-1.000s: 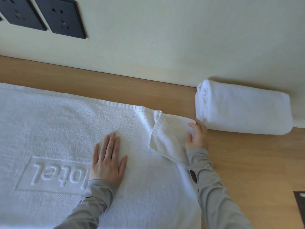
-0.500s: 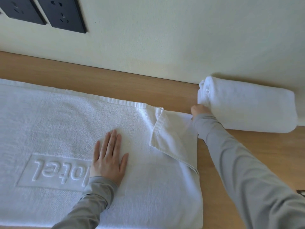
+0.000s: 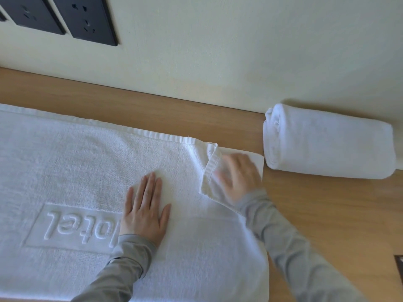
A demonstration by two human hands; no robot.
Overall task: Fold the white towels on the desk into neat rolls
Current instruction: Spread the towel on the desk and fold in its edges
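At far left on the wall, dark sockets (image 3: 85,18). Below them, spread flat over the left and middle of the worktop (image 3: 327,214), the open towel (image 3: 76,166), with raised lettering toward the near edge. Planted on it just right of that lettering, the left hand (image 3: 144,212): palm down, fingers (image 3: 151,185) straight and close together, thumb out, pinning the cloth. Next along, the towel's far right corner (image 3: 210,168), turned in on a slant with the hem showing. Laid over that flap, the right hand (image 3: 237,177), smeared by motion. Seems flat on the cloth, straight and slightly spread, with no pinch to be made out. Just past the towel's right end, close but apparently not touching, a finished roll (image 3: 327,144) lying along the wall. At the right border, a sliver of something dark (image 3: 399,264).

Step in hand, by judgement: smoothing the corner fold ahead of rolling this second towel. One roll done, this one not yet begun. Next move probably calls for pressing the flap's crease flat, squaring the right end, then starting a tight, even roll with both hands so the edges stay in line.

Against half a second back: right hand drawn away from the far corner beside the roll and back onto the flap. Left hand, towel and roll unmoved.
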